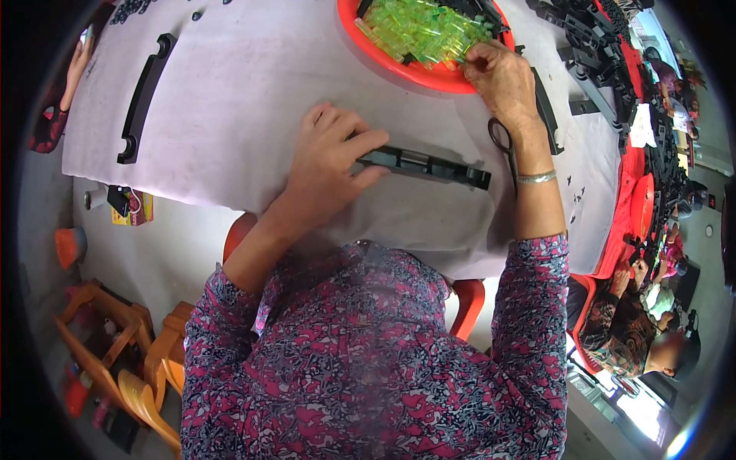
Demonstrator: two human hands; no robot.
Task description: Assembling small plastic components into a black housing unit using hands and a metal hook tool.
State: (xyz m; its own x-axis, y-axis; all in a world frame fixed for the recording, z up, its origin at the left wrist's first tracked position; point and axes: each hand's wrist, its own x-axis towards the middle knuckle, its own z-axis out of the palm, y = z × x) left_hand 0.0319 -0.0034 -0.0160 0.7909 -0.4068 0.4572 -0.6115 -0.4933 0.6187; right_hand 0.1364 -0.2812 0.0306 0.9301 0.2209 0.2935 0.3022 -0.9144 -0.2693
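Pale, slightly creased cloth covers the surface in a busy room, with wooden chairs standing at the lower left and other people seated along the right. Near the wearer's body, the left hand grips one end of a long, narrow black bar with notched ends, thumb on the near side and fingers on the far side, so that the rest of it points to the right, just above the cloth. The right hand reaches to the edge of a round red plastic basin, its thumb and fingers drawn together over a heap of translucent yellow-green pieces; whether a piece is pinched there, I cannot tell. Judging by how things lie, the work on the held bar is in progress rather than finished: a pale, shiny section shows near its middle, but it is unclear whether this is a fitted part or an opening. Plenty of pieces remain in the basin. Two more black bars lie apart from the held one, one at the far left and one beyond the right wrist; how complete they are cannot be made out.
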